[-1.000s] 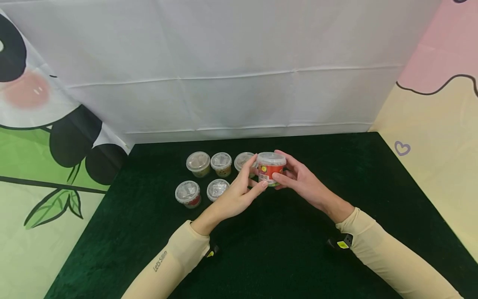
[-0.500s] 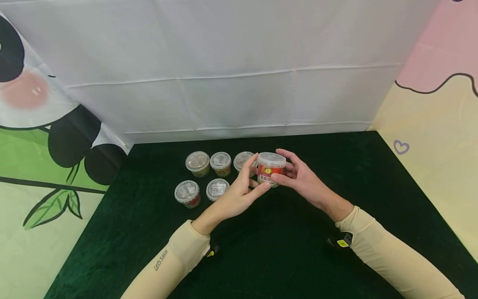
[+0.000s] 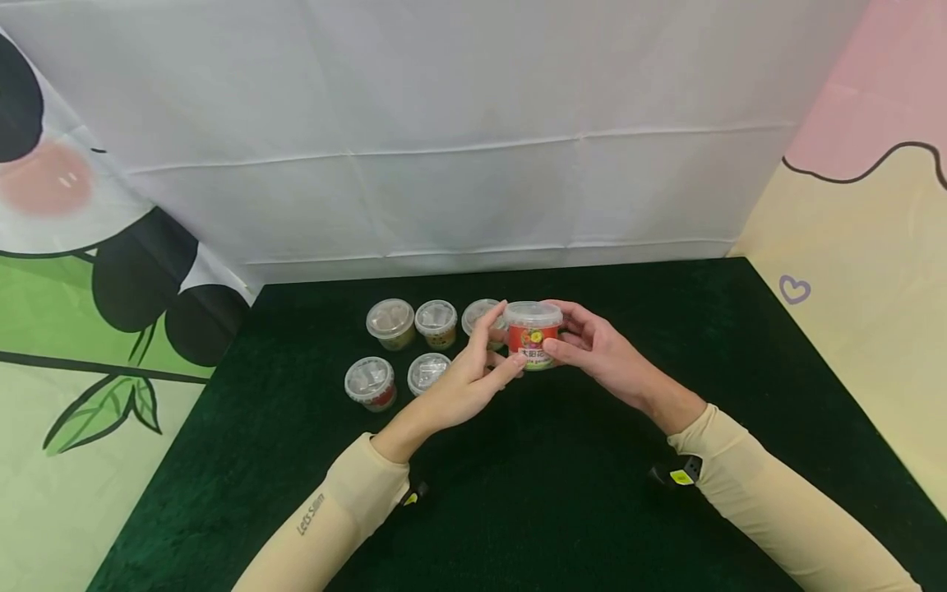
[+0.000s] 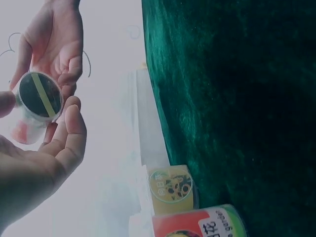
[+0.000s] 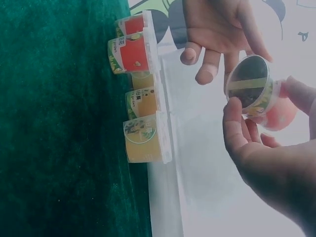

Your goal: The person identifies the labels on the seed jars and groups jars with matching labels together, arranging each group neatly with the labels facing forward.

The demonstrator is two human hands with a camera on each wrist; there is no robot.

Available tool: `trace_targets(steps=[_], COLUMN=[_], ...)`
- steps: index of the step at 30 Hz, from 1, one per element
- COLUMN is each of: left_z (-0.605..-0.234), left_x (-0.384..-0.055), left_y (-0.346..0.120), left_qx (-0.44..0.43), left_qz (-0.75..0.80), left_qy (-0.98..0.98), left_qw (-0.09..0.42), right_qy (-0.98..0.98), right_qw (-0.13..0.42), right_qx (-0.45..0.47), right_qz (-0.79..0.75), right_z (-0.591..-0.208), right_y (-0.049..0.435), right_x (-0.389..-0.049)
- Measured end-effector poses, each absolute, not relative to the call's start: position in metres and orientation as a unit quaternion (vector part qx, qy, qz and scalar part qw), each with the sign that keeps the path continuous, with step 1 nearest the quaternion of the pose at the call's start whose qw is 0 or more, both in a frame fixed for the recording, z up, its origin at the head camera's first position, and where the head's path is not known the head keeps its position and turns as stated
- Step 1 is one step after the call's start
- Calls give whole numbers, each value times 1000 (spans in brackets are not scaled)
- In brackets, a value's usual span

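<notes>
A round plastic tub (image 3: 533,335) with a clear lid and a red label is held upright above the table between both hands. Yellow flower art and white-backed characters on its label face the head camera. My left hand (image 3: 462,386) holds its left side, thumb low on the front and index finger up near the lid. From the right, my right hand (image 3: 617,358) grips it with the thumb across the label and the other fingers behind. The dark underside of the tub (image 5: 248,83), crossed by a pale strip, shows in the right wrist view.
Similar lidded tubs stand to the left on the dark green cloth (image 3: 562,493): a back row with a left tub (image 3: 391,321), a middle tub (image 3: 437,322) and one partly behind my left hand, plus a front pair including a red-labelled tub (image 3: 371,382). A white curtain (image 3: 473,197) rises behind.
The held tub has turned, bringing its flower picture and characters round to the front. Lately both hands and the tub have shifted slightly left. The standing tubs keep their places.
</notes>
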State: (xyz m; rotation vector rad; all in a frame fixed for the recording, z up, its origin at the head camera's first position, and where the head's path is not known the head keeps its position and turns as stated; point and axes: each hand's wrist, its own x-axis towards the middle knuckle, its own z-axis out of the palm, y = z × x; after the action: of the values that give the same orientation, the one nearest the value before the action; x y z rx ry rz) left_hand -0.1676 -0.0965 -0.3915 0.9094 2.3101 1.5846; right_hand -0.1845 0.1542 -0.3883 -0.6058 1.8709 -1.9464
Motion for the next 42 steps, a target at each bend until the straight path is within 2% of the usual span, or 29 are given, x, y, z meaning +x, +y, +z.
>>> trace_targets(steps=[42], left_z=[-391], left_x=[-168], left_y=[-110], left_qx=[298], left_qz=[530], left_qy=[788], left_qw=[94], right_qy=[657], right_qw=[183], right_qx=[-246], right_qz=[-689], right_z=[-390], right_y=[147], right_x=[-182])
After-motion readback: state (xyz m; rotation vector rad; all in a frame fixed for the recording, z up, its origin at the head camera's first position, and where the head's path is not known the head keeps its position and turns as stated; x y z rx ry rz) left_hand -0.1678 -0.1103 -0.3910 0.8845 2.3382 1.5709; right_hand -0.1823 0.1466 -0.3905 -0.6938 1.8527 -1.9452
